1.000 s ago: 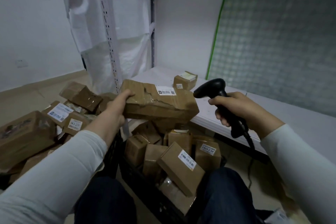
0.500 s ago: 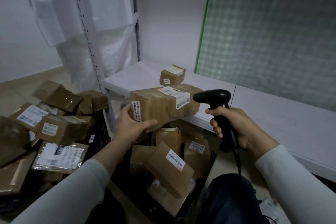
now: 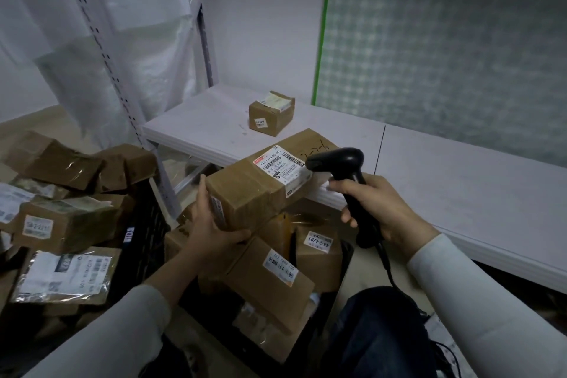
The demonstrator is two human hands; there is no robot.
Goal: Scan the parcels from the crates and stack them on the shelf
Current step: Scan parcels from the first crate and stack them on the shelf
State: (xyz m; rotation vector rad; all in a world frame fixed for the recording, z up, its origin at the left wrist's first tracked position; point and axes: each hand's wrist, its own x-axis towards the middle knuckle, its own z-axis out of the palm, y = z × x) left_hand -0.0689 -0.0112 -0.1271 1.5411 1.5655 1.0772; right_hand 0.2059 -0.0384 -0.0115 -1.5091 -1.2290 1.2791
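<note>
White shelf (image 3: 199, 126) low ahead; parcel (image 3: 245, 193) at its front edge, left hand (image 3: 211, 227) curled round the near end, right hand (image 3: 380, 205) wrapped on scanner (image 3: 337, 159): judge best to hold label (image 3: 283, 167) flat, steady under the scanner's nose.

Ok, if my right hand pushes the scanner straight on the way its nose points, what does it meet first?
Probably the white label on the parcel your left hand holds; the scanner in your right hand aims at it, depth unclear.
</note>
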